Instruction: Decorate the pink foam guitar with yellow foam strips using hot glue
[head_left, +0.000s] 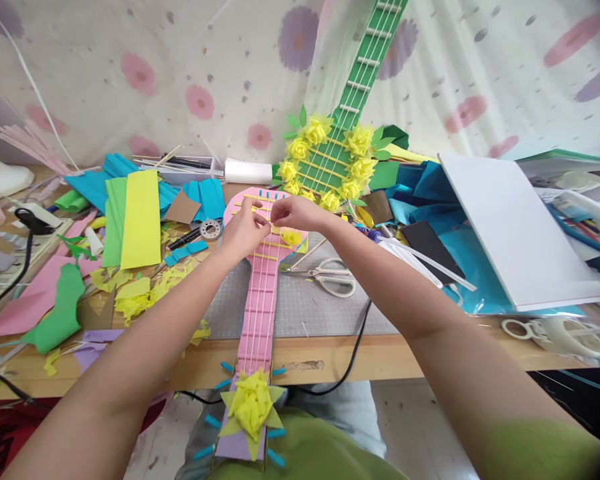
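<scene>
A pink paper toy guitar (261, 313) lies with its body on the grey cutting mat and its neck toward me, white strings running along it. Its headstock hangs past the desk edge and carries a large yellow paper flower (253, 405) and blue pegs. My left hand (244, 232) is over the body, fingers bent and pinched together by the strings. Close beside it, my right hand (299, 215) is also pinched, fingertips down at the strings. What lies between the fingertips is too small to make out. A small yellow paper flower (291, 237) sits on the body below my right hand.
Behind stands a green paper guitar (347, 133) with yellow flowers. Scissors (333, 277) rest on the cutting mat (310, 313). Coloured paper scraps (140, 220) crowd the left; a white board (520, 233) and a tape roll (570, 337) are at right. A black cable (353, 360) hangs over the edge.
</scene>
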A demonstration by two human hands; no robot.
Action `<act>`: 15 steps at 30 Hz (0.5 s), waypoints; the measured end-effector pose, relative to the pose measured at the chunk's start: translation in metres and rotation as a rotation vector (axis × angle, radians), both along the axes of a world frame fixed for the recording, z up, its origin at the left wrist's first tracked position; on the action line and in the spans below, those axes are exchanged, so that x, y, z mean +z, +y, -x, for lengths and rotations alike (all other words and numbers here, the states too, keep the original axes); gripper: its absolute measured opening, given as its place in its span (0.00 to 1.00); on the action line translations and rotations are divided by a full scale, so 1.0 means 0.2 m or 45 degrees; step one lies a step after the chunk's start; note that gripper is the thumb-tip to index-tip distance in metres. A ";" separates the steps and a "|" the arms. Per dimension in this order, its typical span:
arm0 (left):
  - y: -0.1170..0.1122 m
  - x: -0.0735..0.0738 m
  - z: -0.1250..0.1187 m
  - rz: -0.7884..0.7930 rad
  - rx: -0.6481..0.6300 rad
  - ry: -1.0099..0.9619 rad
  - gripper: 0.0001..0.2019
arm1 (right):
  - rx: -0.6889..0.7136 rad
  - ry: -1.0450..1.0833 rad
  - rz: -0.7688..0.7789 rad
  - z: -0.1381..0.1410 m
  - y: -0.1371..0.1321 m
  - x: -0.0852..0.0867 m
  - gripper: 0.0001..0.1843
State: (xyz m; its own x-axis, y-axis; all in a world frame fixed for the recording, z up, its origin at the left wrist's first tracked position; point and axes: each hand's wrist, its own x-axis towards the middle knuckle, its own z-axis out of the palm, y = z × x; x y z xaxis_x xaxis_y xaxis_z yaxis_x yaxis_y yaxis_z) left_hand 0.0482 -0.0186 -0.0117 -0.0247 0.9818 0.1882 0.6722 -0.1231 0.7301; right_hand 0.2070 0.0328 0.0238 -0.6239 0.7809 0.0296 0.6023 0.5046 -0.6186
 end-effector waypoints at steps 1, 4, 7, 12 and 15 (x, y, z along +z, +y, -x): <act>-0.01 -0.01 -0.01 0.003 0.033 -0.006 0.18 | -0.028 0.028 -0.010 -0.01 0.01 -0.01 0.05; -0.05 -0.05 -0.04 0.047 0.064 -0.073 0.10 | -0.152 0.211 0.006 -0.07 0.05 -0.03 0.04; -0.12 -0.12 -0.09 0.054 -0.055 -0.189 0.12 | -0.193 0.392 0.102 -0.13 0.09 -0.07 0.04; -0.20 -0.18 -0.16 -0.018 -0.064 -0.192 0.14 | -0.106 0.427 0.204 -0.14 0.11 -0.10 0.05; -0.23 -0.16 -0.19 0.025 -0.049 -0.120 0.16 | -0.071 0.379 0.205 -0.11 0.10 -0.09 0.06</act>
